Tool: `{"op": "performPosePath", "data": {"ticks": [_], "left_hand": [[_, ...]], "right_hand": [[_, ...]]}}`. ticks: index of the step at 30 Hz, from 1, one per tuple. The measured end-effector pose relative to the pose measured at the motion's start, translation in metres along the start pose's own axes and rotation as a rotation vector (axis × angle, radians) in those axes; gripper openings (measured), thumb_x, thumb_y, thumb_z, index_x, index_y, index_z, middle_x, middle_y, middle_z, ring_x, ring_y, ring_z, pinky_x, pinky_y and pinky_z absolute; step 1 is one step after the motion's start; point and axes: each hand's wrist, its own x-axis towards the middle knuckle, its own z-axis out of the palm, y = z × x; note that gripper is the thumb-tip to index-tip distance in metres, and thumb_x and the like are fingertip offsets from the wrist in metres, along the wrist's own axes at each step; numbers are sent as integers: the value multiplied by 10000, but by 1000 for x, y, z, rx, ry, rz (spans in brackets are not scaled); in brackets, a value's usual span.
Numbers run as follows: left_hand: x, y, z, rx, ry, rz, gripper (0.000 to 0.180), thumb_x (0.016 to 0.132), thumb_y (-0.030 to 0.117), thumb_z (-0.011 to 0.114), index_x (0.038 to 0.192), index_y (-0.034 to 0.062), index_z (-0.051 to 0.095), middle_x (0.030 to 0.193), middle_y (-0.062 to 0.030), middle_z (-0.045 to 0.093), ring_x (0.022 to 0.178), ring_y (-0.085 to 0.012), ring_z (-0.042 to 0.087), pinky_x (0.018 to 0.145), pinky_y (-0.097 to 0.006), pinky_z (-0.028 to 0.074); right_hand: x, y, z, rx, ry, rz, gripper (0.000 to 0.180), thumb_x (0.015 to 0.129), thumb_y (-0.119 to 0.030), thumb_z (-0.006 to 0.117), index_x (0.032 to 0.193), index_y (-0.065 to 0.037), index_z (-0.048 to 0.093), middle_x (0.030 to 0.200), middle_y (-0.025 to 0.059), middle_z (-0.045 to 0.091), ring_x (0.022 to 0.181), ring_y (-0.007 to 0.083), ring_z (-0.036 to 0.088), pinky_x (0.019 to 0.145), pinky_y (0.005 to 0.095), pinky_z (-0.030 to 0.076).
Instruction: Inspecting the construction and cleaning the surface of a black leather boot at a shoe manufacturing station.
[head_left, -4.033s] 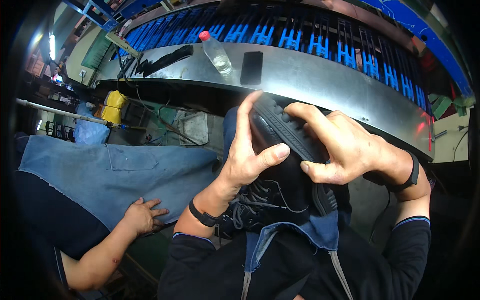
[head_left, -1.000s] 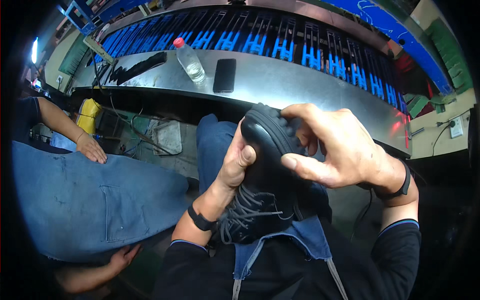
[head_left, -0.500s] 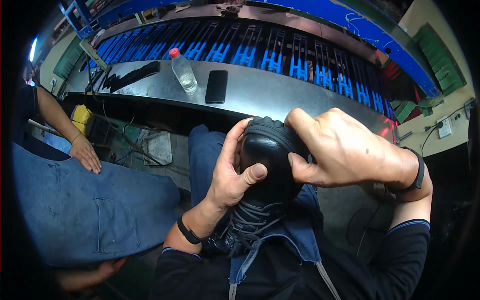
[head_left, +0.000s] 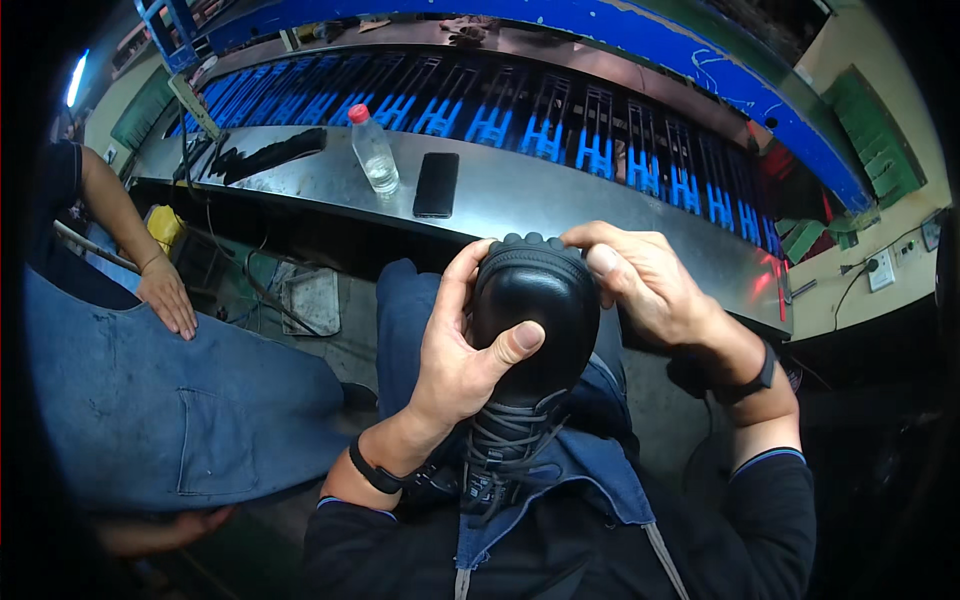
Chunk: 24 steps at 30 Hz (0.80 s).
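A black lace-up shoe rests on my lap, its shiny rounded toe pointing away and its grey laces nearer my body. Along the far rim of the toe runs a ribbed rubber sole edge with knobbly lugs. My left hand wraps the shoe's left side, thumb lying over the toe leather and fingertips at the sole rim. At the right side of the toe, my right hand has its fingers curled against the sole edge, with the thumb bent close to the forefinger. Part of its grip is hidden behind the shoe.
Ahead is a metal bench bearing a clear bottle with a red cap, a black phone and dark strips. Blue-ended racks line a trough behind it, under a blue beam. A co-worker's hand lies on a blue apron at left.
My right hand has rolled over and drawn back from the toe top to its right rim, its elbow dropping lower. The shoe has turned slightly more upright in my left hand.
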Motion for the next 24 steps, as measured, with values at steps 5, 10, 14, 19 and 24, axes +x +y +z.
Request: {"op": "performPosePath", "data": {"ticks": [5, 10, 14, 19, 24], "left_hand": [[5, -3, 11, 44, 32, -10, 812, 847, 249, 805, 1441, -15, 318, 1291, -125, 529, 1203, -196, 540, 1052, -334, 422], [5, -19, 6, 175, 59, -23, 724, 847, 268, 803, 1395, 3, 411, 1276, -119, 568, 1194, -194, 550, 1044, -330, 427], [7, -24, 3, 154, 117, -64, 712, 858, 245, 791, 1409, 4, 410, 1306, -124, 560, 1212, -200, 542, 1055, -332, 421], [6, -26, -2, 112, 71, -49, 803, 857, 220, 790, 1468, -14, 326, 1368, -145, 513, 1273, -218, 501, 1092, -349, 391], [-8, -29, -15, -33, -114, -21, 985, 773, 202, 857, 1502, -16, 232, 1420, -162, 446, 1316, -243, 460, 1119, -374, 361]], "right_hand": [[-1, 45, 38, 80, 241, -214, 379, 1038, -271, 409, 1114, 50, 596, 864, 190, 649, 769, 330, 644, 724, 377, 501], [-10, 85, 56, 301, 228, -225, 483, 1050, -324, 305, 1161, 47, 595, 1094, 171, 646, 1000, 243, 608, 909, 349, 458], [-5, 97, 60, 679, 245, 49, 570, 994, -427, 442, 1349, 11, 518, 1221, 159, 609, 1123, 234, 565, 1014, 373, 421], [-15, 75, 65, 91, 253, -227, 866, 811, -387, 759, 1496, -42, 356, 1382, 200, 501, 1264, 332, 506, 1093, 427, 369], [-16, 62, 58, 142, 251, -419, 807, 755, -263, 824, 1417, 9, 451, 1301, 192, 544, 1150, 329, 552, 1003, 433, 433]]}}
